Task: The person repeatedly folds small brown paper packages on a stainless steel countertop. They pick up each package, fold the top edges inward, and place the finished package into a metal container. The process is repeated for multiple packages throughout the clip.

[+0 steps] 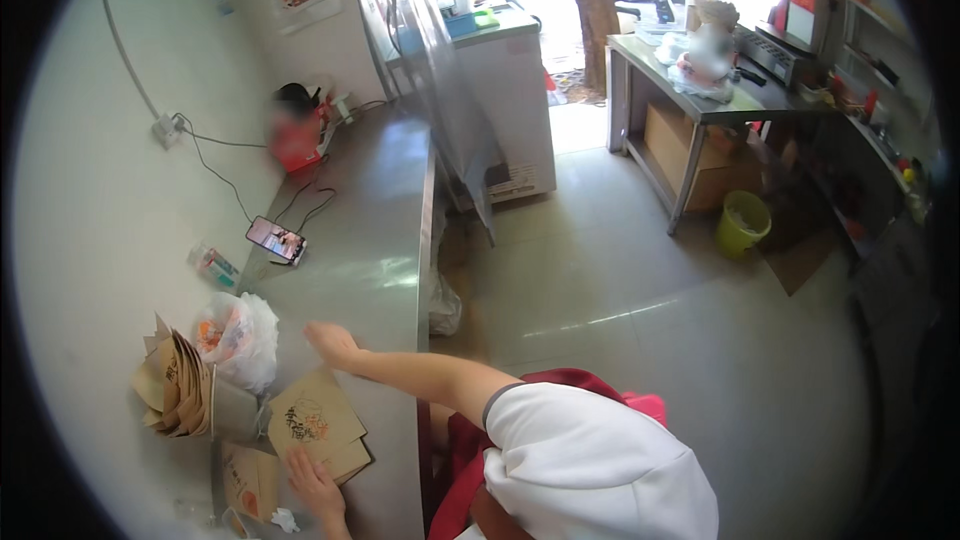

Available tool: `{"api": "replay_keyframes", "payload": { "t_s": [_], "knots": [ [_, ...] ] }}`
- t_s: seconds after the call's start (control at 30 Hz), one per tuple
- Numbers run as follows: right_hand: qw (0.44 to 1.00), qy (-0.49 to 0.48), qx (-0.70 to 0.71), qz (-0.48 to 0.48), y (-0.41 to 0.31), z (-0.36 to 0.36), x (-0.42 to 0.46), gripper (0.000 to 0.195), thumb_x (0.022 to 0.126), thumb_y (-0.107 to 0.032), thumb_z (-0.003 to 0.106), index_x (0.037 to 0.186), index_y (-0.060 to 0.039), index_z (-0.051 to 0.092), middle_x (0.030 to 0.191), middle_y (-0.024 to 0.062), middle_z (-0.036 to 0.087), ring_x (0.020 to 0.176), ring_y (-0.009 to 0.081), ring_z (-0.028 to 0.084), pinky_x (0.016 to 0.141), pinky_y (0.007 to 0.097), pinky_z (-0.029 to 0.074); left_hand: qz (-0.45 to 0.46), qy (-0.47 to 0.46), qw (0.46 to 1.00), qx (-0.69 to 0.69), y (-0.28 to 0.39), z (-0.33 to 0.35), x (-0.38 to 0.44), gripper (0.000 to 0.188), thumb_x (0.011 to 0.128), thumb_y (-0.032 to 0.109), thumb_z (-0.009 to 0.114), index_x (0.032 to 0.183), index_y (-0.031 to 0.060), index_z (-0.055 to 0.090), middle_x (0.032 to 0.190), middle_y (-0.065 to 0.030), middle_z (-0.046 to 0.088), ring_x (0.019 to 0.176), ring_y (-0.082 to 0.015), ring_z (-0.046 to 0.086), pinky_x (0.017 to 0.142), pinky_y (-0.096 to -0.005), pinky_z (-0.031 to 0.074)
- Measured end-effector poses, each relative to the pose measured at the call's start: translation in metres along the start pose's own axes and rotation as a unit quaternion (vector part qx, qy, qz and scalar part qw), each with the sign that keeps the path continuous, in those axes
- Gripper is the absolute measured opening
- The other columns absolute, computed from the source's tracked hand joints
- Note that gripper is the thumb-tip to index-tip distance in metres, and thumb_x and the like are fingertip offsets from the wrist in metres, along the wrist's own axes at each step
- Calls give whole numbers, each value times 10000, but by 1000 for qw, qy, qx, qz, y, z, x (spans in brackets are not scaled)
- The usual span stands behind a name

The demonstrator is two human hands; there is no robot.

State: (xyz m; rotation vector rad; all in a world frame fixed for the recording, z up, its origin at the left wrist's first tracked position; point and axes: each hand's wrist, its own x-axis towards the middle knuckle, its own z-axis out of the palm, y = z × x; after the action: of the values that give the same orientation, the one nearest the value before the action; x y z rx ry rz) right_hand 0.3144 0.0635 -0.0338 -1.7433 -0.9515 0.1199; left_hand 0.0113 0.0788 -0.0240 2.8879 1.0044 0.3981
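Observation:
A small stack of flat brown kraft paper bags (341, 431), with printed writing and a drawing, lies on a stainless steel counter (360, 292). My left hand (315, 484) rests flat on the near part of the stack, fingers extended. Just beyond the stack's far corner is my right hand (334, 347), seen edge-on with nothing visible in it; its palm side is hidden. Left of the stack, more kraft bags (180, 382) stand upright in a metal container (234, 409). Another printed kraft bag (251, 480) lies beside my left hand.
A white plastic bag (244, 337) sits by the wall. Farther along the counter are a smartphone (277, 238) with cables and a red object (295, 142). A crumpled tissue (285, 520) lies near. A plastic curtain (450, 90) hangs past the counter's edge; a green bin (742, 223) stands on the floor.

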Motion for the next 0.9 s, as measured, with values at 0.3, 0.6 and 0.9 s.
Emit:
{"api": "replay_keyframes", "payload": {
  "t_s": [0.3, 0.6, 0.9],
  "knots": [
    [924, -120, -257, -257, -29, -8, -32, 295, 862, -318, 508, 988, -88, 644, 1124, 154, 573, 1109, 317, 493, 1059, 456, 269, 42, 12, 999, -28, -20, -6, -3, 476, 961, 274, 372, 1373, 38, 409, 1440, -171, 364, 1349, -367, 290, 1078, -490, 227],
    [954, -279, 51, -95, -35, -21, -30, 326, 845, -265, 545, 1111, -81, 591, 1006, 119, 624, 967, 272, 575, 889, 392, 438, 59, 53, 996, -32, -16, -8, 2, 441, 941, 259, 420, 1316, 34, 473, 1392, -178, 420, 1315, -378, 332, 1064, -497, 251],
    [869, -427, 249, 8, -29, -28, -12, 607, 703, -93, 565, 1307, -108, 512, 1163, 90, 597, 1088, 185, 523, 957, 329, 408, 13, 54, 998, -39, -12, -18, -7, 429, 920, 256, 481, 1302, 61, 487, 1380, -153, 436, 1309, -360, 348, 1058, -507, 265]
  ]
}}
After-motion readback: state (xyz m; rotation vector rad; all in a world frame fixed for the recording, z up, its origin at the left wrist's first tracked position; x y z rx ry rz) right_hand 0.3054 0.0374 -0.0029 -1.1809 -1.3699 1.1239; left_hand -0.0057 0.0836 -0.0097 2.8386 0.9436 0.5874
